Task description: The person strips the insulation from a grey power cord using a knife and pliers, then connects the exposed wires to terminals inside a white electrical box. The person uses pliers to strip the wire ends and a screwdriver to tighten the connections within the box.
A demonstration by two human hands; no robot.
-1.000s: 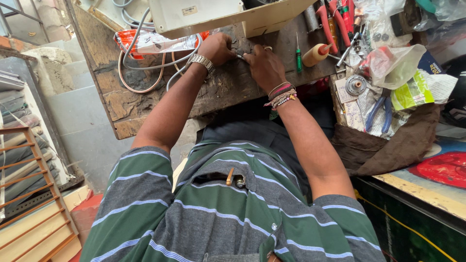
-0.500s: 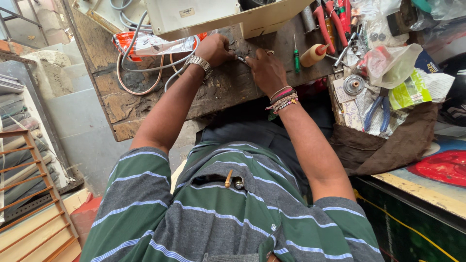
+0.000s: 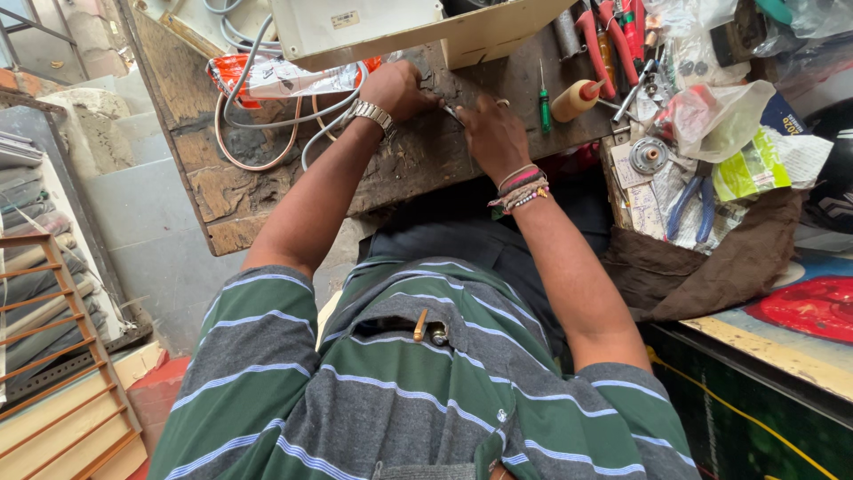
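worn wooden table point(image 3: 267, 191) with chipped, flaking edge, seen from above; concrete floor and a slatted wooden rack point(image 3: 62, 356) off to the left. left hand point(image 3: 400, 89) with a metal wristwatch point(image 3: 373, 116) rests on the table under the overhang of a cream-white appliance casing point(image 3: 373, 27), fingers curled narrow around something small and dark, too hidden to identify. right hand point(image 3: 493, 133), beaded bracelets point(image 3: 518, 191) on the wrist, sits just beside it, fingers pinched narrow on a thin metal tool point(image 3: 453, 113) whose tip points toward the left hand; cannot tell what kind of tool. both hands nearly touching at mid table, close to its near edge. grey and white cables point(image 3: 267, 107) loop across the table left of the left hand, over an orange-and-white plastic packet point(image 3: 275, 76). right of the right hand: green-handled screwdriver point(image 3: 545, 98) lying upright-ish in view, small cream squeeze bottle with red nozzle point(image 3: 576, 100), red-handled pliers point(image 3: 609, 40) further back. far right a cluttered pile: blue-handled pliers point(image 3: 693, 209) on printed paper, a round metal part point(image 3: 649, 156), clear plastic bags point(image 3: 720, 116), brown cloth point(image 3: 711, 267) hanging off the edge. person wears a green and grey striped shirt point(image 3: 400, 391), with a pen clipped in the chest pocket point(image 3: 420, 324).
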